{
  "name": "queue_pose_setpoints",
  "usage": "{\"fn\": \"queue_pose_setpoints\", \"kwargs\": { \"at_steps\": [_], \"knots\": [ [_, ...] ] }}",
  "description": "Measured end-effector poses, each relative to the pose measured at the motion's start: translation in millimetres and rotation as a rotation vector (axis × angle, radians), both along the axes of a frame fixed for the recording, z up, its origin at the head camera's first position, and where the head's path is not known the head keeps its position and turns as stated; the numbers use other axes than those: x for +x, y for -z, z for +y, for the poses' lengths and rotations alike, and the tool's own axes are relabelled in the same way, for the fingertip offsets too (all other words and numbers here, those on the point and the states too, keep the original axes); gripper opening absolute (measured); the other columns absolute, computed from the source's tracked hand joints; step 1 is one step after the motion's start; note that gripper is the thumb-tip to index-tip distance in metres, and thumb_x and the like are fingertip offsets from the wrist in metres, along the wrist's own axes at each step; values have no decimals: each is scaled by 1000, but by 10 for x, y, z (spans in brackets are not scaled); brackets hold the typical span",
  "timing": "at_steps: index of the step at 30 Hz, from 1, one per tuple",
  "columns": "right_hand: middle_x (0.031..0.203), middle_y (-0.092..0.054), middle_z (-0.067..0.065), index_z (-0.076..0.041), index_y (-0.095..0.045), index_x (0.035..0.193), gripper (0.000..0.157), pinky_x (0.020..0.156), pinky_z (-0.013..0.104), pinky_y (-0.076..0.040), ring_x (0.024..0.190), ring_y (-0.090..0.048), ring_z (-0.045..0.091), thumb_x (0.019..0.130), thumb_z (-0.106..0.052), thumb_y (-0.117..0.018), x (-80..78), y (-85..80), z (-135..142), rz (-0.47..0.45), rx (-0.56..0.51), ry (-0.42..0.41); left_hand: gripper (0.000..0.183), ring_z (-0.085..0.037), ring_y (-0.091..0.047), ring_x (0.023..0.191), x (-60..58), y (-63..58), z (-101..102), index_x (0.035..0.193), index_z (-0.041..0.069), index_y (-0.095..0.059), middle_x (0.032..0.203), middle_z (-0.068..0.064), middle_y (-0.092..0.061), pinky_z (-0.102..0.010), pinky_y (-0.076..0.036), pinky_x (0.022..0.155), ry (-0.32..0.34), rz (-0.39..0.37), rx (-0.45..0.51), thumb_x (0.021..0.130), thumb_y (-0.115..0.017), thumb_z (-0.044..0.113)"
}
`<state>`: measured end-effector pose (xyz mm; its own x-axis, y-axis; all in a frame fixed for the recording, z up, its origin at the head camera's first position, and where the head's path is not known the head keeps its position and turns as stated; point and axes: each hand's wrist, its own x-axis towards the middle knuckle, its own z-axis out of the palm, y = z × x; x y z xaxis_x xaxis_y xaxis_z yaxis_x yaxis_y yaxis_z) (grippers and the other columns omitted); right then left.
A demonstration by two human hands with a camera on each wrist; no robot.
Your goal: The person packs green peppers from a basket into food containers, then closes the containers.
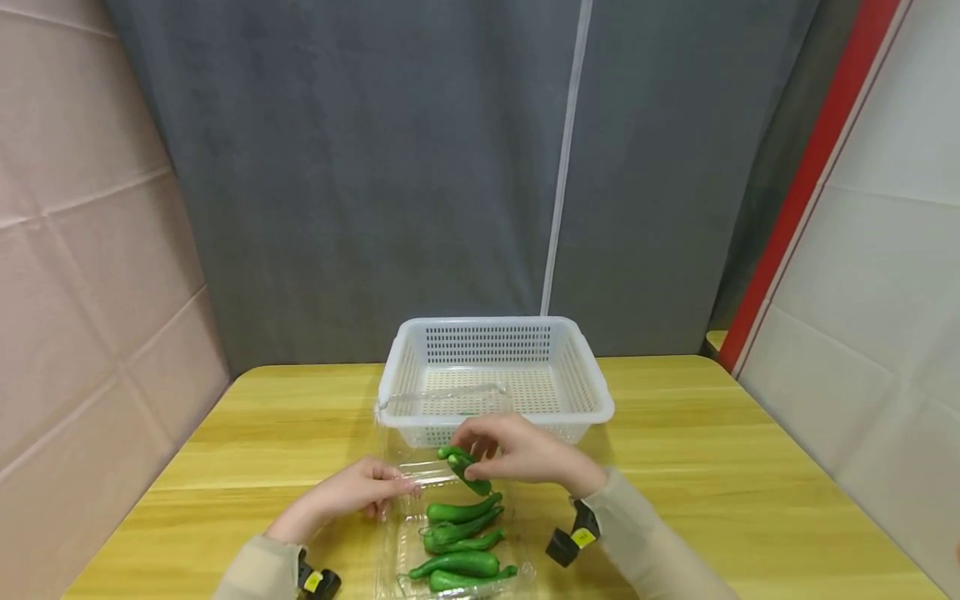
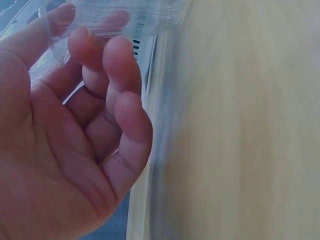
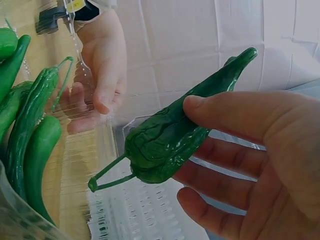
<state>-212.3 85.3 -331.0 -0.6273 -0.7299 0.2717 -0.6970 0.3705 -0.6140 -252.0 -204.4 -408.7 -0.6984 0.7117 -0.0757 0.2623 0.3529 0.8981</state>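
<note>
We see the right hand [image 1: 517, 450] above the far end of a clear, thin plastic clamshell box [image 1: 411, 542], its thumb and fingers pinching what look like two long, glossy dark green peppers [image 1: 474, 475], one lying behind the other; the right wrist view shows the thumb pressing the nearer one, with thin stems sticking out at its lower end. At the box's left side the left hand [image 1: 360, 487] pinches the plastic edge between thumb and index finger, its other fingers loosely bent and gripping nothing. Five more smooth green peppers [image 1: 463, 563] lie crosswise in the box, on a yellow wood-grain desk [image 1: 712, 450]. Behind stands a white perforated plastic basket [image 1: 596, 392], and the box's clear lid [image 1: 450, 392] is raised across its near side; we cannot tell whether the two touch. The likeliest slip, we judge, is in the right hand: the skins look slick and the hold is a light pinch, so the hidden pepper could slide out if the thumb eases or the pair twists. The box seems flimsy, so a tug from the left hand could buckle its edge, skew it on the desk or roll the loose peppers together. We would also watch the raised lid: if the right hand or a dangling stem caught it, it could swing down over the box or jerk the whole thing sideways.
</note>
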Motion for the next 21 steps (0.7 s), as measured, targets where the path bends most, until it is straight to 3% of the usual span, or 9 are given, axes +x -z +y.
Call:
{"fn": "queue_pose_setpoints", "kwargs": {
  "at_steps": [21],
  "knots": [
    [102,-65,-8,-14,-65,112,32,71,18,-51,80,-60,-1,83,-7,-75,-4,89,-75,1,141,-5,33,-7,-48,50,16,-12,8,105,2,-73,58,4,-57,-18,-37,46,-8,-20,11,98,-58,31]
  ]
}}
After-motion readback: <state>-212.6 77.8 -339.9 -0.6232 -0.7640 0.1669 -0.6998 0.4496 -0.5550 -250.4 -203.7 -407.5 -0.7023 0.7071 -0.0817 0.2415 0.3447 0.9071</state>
